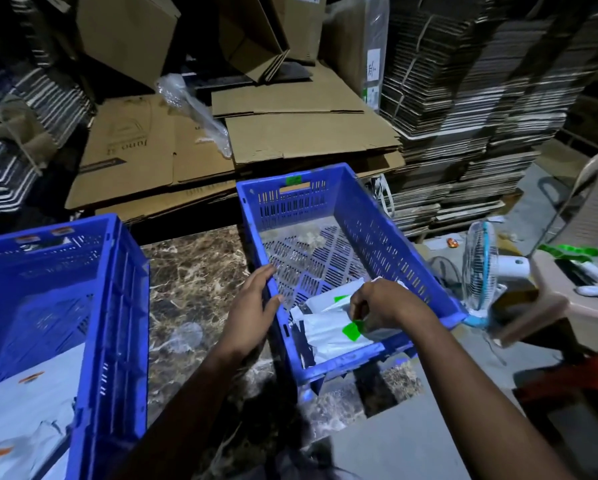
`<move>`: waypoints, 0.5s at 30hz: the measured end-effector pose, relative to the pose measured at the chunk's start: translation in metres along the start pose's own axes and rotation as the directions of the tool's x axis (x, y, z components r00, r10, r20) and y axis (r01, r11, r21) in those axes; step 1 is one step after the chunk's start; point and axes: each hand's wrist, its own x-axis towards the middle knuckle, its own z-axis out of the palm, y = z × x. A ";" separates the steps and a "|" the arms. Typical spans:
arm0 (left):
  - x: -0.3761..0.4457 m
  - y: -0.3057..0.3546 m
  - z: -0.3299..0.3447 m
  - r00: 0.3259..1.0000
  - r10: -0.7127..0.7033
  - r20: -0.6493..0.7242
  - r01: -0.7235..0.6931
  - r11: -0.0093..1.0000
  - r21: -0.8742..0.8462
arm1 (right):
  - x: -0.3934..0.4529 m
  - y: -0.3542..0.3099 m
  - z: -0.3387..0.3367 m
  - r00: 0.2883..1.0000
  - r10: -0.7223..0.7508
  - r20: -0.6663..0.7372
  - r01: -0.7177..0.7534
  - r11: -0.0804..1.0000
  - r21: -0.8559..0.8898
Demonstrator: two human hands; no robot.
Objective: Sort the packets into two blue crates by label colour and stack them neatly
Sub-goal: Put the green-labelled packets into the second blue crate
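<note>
left hand (252,306) fingers curled over right crate (387,237) rim, steadying | right hand (380,306) fingers pinching green-labelled packet (332,332) flat inside

The right blue crate (387,237) is showing as slotted moulded plastic with a slight sheen, and the left blue crate (117,306) is looking the same. The packets (328,334) inside the right crate are appearing as smooth, glossy grey-white plastic film. The marble floor (193,282) between the crates is gleaming, brown-veined and polished. The flattened cartons (308,133) beyond are looking like matt, rough brown cardboard.
</note>
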 end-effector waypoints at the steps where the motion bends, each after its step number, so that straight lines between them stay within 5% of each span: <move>1: 0.000 0.000 0.000 1.000 0.002 -0.003 -0.002 1.000 -0.002 | 0.000 0.002 0.000 1.000 0.000 -0.008 0.000 1.000 0.012; 6: -0.009 0.003 -0.004 0.999 -0.024 -0.031 0.022 0.998 -0.058 | 0.003 0.009 -0.002 0.988 -0.066 -0.143 0.095 0.974 0.207; 10: -0.018 0.008 -0.012 0.998 -0.051 -0.044 0.046 0.993 -0.104 | 0.007 -0.010 0.002 0.904 -0.073 -0.421 0.201 0.942 0.268; 15: -0.032 0.004 -0.039 0.992 -0.094 -0.080 0.091 0.995 -0.040 | 0.016 -0.061 0.018 0.809 -0.167 -0.564 0.357 0.901 0.247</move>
